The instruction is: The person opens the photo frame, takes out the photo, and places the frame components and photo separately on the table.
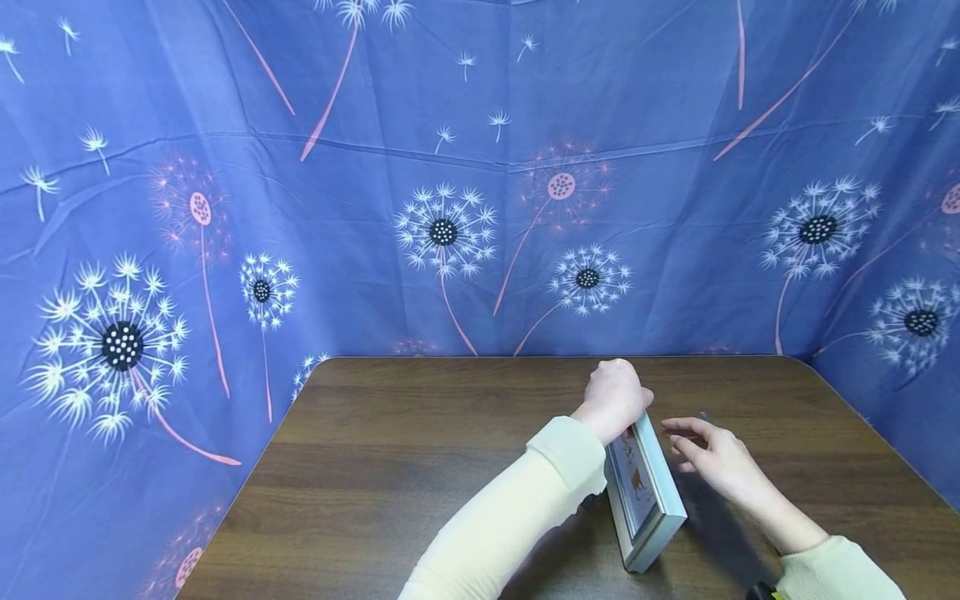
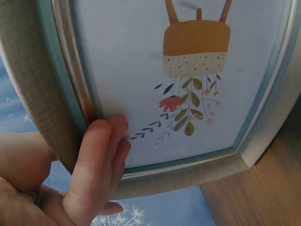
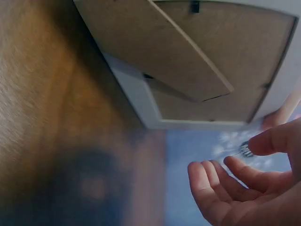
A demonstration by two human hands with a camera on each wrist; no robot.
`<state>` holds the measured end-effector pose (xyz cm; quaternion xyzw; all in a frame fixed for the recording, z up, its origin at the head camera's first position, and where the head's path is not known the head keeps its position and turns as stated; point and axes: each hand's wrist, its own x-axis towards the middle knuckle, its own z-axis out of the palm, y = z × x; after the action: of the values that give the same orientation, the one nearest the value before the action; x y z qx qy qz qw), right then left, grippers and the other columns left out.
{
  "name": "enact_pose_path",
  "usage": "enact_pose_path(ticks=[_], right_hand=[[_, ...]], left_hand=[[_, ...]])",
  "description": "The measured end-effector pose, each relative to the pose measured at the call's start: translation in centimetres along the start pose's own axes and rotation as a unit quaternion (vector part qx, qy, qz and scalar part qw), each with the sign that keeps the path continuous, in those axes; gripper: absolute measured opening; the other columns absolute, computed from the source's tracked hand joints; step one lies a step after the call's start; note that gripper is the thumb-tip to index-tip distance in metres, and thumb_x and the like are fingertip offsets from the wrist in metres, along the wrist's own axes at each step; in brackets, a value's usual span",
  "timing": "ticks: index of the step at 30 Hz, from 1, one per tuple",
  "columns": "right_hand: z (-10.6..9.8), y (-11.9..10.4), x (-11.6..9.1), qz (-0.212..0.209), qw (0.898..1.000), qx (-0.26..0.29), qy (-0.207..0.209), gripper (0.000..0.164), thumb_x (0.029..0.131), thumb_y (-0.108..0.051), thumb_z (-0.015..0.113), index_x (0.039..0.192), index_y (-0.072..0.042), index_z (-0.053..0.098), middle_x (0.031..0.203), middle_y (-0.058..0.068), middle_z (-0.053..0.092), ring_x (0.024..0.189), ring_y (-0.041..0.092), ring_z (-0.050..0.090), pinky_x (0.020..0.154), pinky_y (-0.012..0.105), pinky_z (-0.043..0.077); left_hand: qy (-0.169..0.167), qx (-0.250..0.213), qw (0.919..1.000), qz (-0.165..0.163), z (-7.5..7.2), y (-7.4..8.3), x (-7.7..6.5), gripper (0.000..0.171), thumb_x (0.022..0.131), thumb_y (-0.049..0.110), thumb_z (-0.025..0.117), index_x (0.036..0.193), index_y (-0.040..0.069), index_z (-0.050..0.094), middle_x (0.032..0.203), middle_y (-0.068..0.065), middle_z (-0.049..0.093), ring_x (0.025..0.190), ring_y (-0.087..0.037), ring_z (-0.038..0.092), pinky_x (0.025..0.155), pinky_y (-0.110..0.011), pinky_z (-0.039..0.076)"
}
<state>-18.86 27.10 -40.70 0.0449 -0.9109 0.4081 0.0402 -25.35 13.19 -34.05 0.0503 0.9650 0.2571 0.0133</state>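
A picture frame (image 1: 663,483) with a pale border stands upright on the table, its edge toward the head camera. My left hand (image 1: 613,395) grips it near the far upper corner. In the left wrist view, the fingers (image 2: 89,160) lie over the front border, above a print (image 2: 196,47) of an orange-brown basket shape with flowers and leaves. From the right wrist view, the brown backing (image 3: 254,52) shows with a stand leg (image 3: 174,56) angled out from it. My right hand (image 1: 716,460) hovers behind the frame, apart from it, fingers loosely bent and holding nothing.
The frame stands on a brown wood-grain table (image 1: 390,467). A blue cloth (image 1: 480,100) with dandelion prints hangs behind the table and along both sides. A small dark object (image 1: 761,591) shows beside the right sleeve at the bottom edge.
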Motion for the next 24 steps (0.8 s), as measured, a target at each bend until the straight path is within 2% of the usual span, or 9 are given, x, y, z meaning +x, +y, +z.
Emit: enact_pose_path(ticks=[3, 8, 15, 19, 24], right_hand=[[0.3, 1.0, 0.6, 0.046, 0.995, 0.07, -0.05, 0.039, 0.099, -0.009, 0.041, 0.129, 0.015, 0.043, 0.122, 0.034, 0.052, 0.097, 0.031, 0.064, 0.072, 0.031, 0.059], [1.3, 2.4, 1.1, 0.103, 0.977, 0.154, -0.107, 0.041, 0.099, -0.005, 0.03, 0.132, 0.019, 0.035, 0.121, 0.031, 0.053, 0.098, 0.022, 0.062, 0.08, 0.036, 0.057], [2.6, 3.8, 1.3, 0.112, 0.955, 0.229, -0.152, 0.046, 0.098, -0.006, 0.03, 0.134, 0.022, 0.027, 0.127, 0.03, 0.05, 0.096, 0.016, 0.063, 0.084, 0.032, 0.056], [2.8, 3.8, 1.3, 0.112, 0.949, 0.243, -0.164, 0.047, 0.098, -0.008, 0.032, 0.134, 0.022, 0.026, 0.126, 0.029, 0.051, 0.097, 0.017, 0.063, 0.086, 0.032, 0.055], [3.2, 3.7, 1.3, 0.104, 0.944, 0.264, -0.171, 0.05, 0.099, -0.012, 0.035, 0.134, 0.022, 0.025, 0.123, 0.021, 0.054, 0.098, 0.015, 0.061, 0.087, 0.03, 0.055]], left_hand=[[0.003, -0.008, 1.0, 0.003, -0.1, -0.3, 0.1, 0.03, 0.083, 0.034, 0.07, 0.065, 0.011, 0.062, 0.048, 0.0, 0.056, 0.032, -0.009, 0.05, 0.034, -0.019, 0.042], [0.004, -0.031, 0.9995, 0.009, -0.2, -1.0, 0.2, 0.031, 0.082, 0.031, 0.07, 0.061, 0.012, 0.059, 0.049, 0.0, 0.055, 0.032, -0.01, 0.049, 0.034, -0.02, 0.042], [0.004, -0.062, 0.9977, 0.026, -0.4, -2.2, 0.3, 0.032, 0.084, 0.027, 0.069, 0.059, 0.01, 0.058, 0.04, -0.001, 0.052, 0.026, -0.01, 0.048, 0.032, -0.018, 0.043], [0.01, -0.078, 0.9965, 0.029, -0.4, -2.8, 0.4, 0.032, 0.083, 0.026, 0.069, 0.058, 0.01, 0.057, 0.04, -0.002, 0.053, 0.026, -0.01, 0.048, 0.035, -0.015, 0.044], [0.003, -0.126, 0.9919, 0.016, -0.5, -3.3, 0.5, 0.026, 0.082, 0.024, 0.071, 0.067, 0.006, 0.057, 0.052, -0.008, 0.055, 0.026, -0.012, 0.049, 0.03, -0.021, 0.045]])
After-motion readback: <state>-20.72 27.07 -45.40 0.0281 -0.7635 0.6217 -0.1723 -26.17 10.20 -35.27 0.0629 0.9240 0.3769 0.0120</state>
